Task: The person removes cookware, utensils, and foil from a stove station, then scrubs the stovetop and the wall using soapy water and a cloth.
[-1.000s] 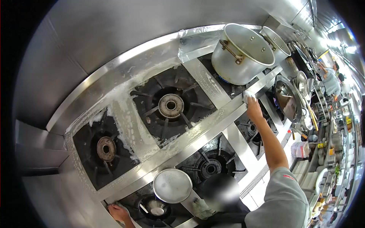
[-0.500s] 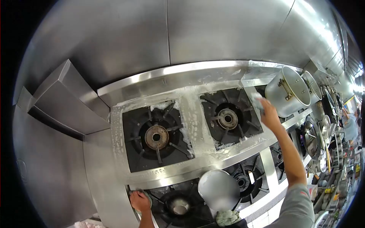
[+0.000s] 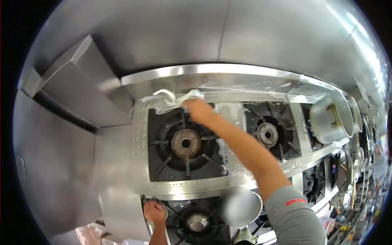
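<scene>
Right hand (image 3: 198, 109) grasping a bunched white cloth (image 3: 195, 94) at the back rim of a steel stove (image 3: 141, 163), upper middle of the frame.
The cloth lies just below the raised back ledge (image 3: 228, 68), which bounds the hand above, with the upper-left burner (image 3: 186, 143) just below; the steel pot (image 3: 328, 118) is well apart, at right. The left hand (image 3: 155, 211), lower left, rests by the stove's left edge with fingers bent (something greyish shows beside it, but I cannot tell whether it is gripped), near the lower-left burner (image 3: 197, 223) and left of the round pale lid-like disc (image 3: 241, 207).
</scene>
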{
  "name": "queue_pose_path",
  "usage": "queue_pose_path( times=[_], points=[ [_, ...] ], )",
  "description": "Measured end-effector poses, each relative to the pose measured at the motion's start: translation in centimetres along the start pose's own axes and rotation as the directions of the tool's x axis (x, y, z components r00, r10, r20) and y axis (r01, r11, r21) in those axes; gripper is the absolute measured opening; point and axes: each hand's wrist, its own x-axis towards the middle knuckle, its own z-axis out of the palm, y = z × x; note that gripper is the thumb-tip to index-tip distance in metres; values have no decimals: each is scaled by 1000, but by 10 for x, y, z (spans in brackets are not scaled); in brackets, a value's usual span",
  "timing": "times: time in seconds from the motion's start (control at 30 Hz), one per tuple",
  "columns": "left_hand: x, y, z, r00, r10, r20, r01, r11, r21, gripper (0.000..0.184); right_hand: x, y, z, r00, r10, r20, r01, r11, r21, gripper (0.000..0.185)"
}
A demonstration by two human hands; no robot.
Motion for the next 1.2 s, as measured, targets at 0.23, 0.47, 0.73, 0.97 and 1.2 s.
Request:
queue_pose_path(
  times=[0.23,0.47,0.73,0.97,1.2],
  points=[
    [3,-3,-2,996,-68,51,71,996,-59,11,-114,167,-46,937,111,-332,-211,936,-281,66],
    [1,-8,-5,1000,-23,2,23,993,-118,11,-15,-67,-53,967,47,-251,-72,993,-93,67],
    [6,-10,-4,996,70,-55,-80,979,-190,9,92,-175,56,920,-358,-160,239,835,-495,36],
    [1,-11,0,998,58,-30,-62,989,-135,12,-27,49,-28,989,-149,-17,132,920,-368,45],
    [-4,-9,5,999,53,7,-53,997,-50,17,-160,196,-111,811,544,-216,-585,772,-251,53]
  ],
)
